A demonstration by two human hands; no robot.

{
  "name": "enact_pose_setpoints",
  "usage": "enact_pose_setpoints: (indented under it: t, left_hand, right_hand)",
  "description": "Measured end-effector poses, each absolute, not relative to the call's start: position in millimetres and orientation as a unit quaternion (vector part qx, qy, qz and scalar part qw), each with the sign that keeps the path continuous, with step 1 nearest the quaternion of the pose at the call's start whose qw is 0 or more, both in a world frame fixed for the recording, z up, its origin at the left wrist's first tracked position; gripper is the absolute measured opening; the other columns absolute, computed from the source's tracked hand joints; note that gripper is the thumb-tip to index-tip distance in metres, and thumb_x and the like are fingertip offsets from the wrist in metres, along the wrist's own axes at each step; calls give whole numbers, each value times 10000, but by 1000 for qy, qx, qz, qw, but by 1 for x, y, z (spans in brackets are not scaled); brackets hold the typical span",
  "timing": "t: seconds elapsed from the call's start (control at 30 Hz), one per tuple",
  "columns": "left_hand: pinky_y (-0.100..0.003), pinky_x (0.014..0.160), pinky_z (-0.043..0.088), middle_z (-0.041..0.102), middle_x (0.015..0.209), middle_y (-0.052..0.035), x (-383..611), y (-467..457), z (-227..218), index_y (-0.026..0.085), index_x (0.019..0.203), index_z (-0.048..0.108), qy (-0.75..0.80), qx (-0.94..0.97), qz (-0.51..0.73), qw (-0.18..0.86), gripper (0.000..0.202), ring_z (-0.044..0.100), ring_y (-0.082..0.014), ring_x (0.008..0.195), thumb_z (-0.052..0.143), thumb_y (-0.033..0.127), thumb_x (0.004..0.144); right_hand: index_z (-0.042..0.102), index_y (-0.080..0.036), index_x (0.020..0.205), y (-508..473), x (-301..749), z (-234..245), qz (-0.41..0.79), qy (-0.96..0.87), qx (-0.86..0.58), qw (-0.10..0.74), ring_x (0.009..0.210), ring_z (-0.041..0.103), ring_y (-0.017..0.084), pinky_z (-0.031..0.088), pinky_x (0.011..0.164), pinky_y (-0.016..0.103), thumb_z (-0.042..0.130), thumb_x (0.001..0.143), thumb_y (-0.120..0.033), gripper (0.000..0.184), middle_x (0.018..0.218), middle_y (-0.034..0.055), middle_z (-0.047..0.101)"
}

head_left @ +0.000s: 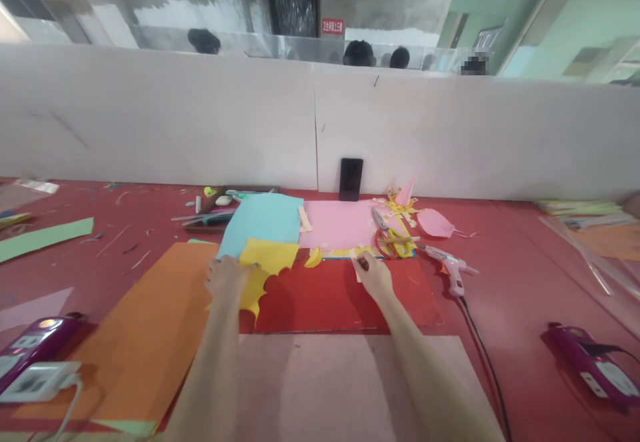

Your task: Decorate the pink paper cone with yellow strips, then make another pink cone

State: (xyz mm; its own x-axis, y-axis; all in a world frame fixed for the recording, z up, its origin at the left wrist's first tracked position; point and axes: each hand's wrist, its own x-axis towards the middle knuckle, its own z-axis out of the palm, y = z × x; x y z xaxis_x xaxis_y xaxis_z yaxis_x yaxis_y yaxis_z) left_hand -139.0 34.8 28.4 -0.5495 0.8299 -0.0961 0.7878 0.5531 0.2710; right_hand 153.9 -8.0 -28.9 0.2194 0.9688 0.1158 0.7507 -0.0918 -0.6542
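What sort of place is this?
Probably a craft classroom or workshop: cut yellow paper, red-handled scissors and a pink glue gun lie on or above a red table.

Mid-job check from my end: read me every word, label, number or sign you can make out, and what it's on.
"卫生间?上三楼": red rectangular sign on the grey wall; third-from-end-group character (?) blurred.
Pink-and-white glue gun: no legible text.
Purple plastic power strip at right: any markings too blurred.
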Motion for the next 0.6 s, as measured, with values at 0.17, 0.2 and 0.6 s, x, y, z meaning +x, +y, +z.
enact_pose_setpoints:
  t: [0.17,0.2,0.6]
  left_hand:
    - [-465,836,386,549,1087,-198,-146,38,22,104,1081,501,862,478,121,117,490,449,-358,1083,597,350,668]
    - [-472,834,383,570,1056,-197,-148,38,20,102,1088,499,858,482,136,114,473,458,-362,1076,582,322,678]
    - [-299,713,459,625,804,-44,-148,64,25,160,854,589,722,454,517,80,200,581,-168,685,523,236,681]
  right_hand:
    - [536,-247,733,-7,154,-30,177,-599,-716,310,674,583,139,306,517,200,443,799,-398,189,714,-39,636]
    - [536,-246,730,-7,154,-30,179,-598,-716,311,674,583,139,307,519,200,445,798,-399,190,714,-38,636]
    - [541,-241,732,-5,155,-32,183,-600,-708,325,653,585,136,302,513,200,445,795,-393,190,689,-34,627]
